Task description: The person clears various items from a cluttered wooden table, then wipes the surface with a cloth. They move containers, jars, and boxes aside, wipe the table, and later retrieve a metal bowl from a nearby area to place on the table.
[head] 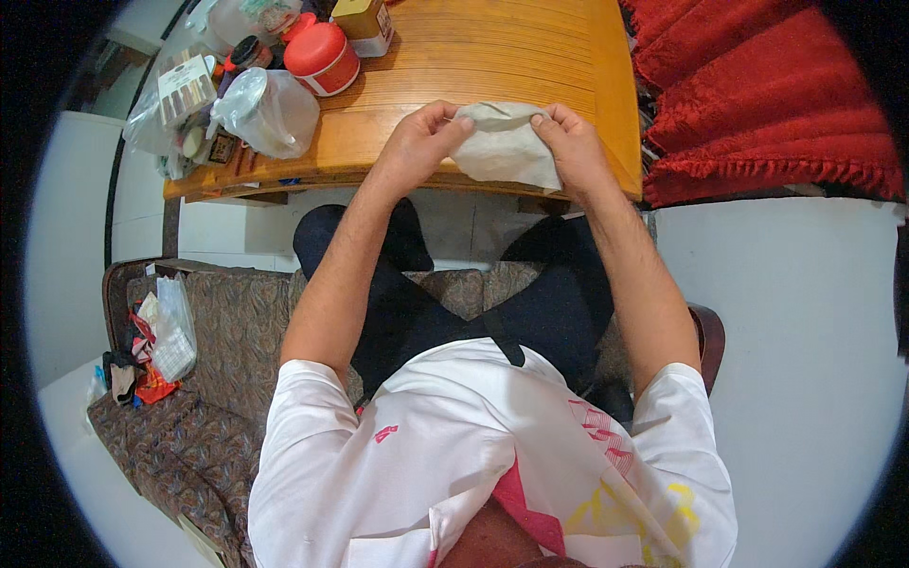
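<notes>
Between my two hands, above the near edge of the wooden table (490, 64), I hold a pale off-white cloth (505, 149). My left hand (424, 142) pinches its left upper corner between thumb and fingers. At the right upper corner, my right hand (572, 149) grips it the same way. The cloth's top edge is folded over and creased, and its lower part hangs loose toward the table's front edge. Whether the cloth touches the tabletop I cannot tell.
At the table's left stand a red-lidded jar (323, 59), a gold-and-white box (363, 27), a container in a clear plastic bag (268, 113) and a printed packet (186, 90). A red curtain-like fabric (767, 92) hangs right. Bags and cloths lie on the patterned sofa (234, 312).
</notes>
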Action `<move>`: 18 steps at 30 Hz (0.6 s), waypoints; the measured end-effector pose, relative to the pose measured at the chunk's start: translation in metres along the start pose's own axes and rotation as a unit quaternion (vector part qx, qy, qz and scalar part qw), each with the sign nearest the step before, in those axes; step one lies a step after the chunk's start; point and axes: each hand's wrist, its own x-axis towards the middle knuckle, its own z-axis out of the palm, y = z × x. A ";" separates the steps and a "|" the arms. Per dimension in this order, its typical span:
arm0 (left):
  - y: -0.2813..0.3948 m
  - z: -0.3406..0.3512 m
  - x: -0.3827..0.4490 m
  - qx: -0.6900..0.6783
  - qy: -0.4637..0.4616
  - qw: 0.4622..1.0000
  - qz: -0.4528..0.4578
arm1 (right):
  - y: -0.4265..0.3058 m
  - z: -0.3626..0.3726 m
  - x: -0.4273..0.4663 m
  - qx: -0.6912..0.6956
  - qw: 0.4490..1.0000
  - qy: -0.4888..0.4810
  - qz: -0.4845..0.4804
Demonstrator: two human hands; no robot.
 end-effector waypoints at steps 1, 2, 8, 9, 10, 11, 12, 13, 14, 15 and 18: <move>-0.003 -0.001 0.001 -0.001 0.007 1.000 0.016 | -0.002 0.002 -0.004 0.003 1.000 -0.005 -0.004; -0.007 -0.002 0.001 -0.015 0.029 0.999 0.012 | -0.004 0.004 -0.007 0.007 1.000 -0.009 -0.009; -0.017 0.014 0.019 0.201 0.095 0.975 -0.007 | 0.017 -0.026 0.025 -0.324 0.942 0.081 -0.037; -0.031 0.017 0.014 0.262 0.117 0.958 0.006 | 0.027 -0.030 0.022 -0.408 0.904 0.116 -0.053; -0.035 0.022 0.011 0.318 0.138 0.938 0.023 | 0.031 -0.035 0.015 -0.490 0.855 0.154 -0.070; -0.039 0.026 0.009 0.347 0.137 0.923 0.092 | 0.035 -0.039 0.010 -0.567 0.797 0.190 -0.086; -0.042 0.033 0.002 0.375 0.135 0.904 0.155 | 0.037 -0.039 0.003 -0.571 0.793 0.184 -0.107; -0.040 0.043 -0.007 0.399 0.130 0.881 0.217 | 0.039 -0.038 -0.006 -0.576 0.788 0.176 -0.126; -0.038 0.054 -0.014 0.387 0.110 0.890 0.212 | 0.042 -0.036 -0.014 -0.580 0.783 0.169 -0.145; -0.038 0.055 -0.011 0.388 0.114 0.885 0.229 | 0.042 -0.027 -0.018 -0.580 0.781 0.152 -0.174; -0.058 0.044 -0.004 0.389 0.140 0.878 0.241 | 0.051 0.032 -0.014 -0.566 0.782 0.116 -0.233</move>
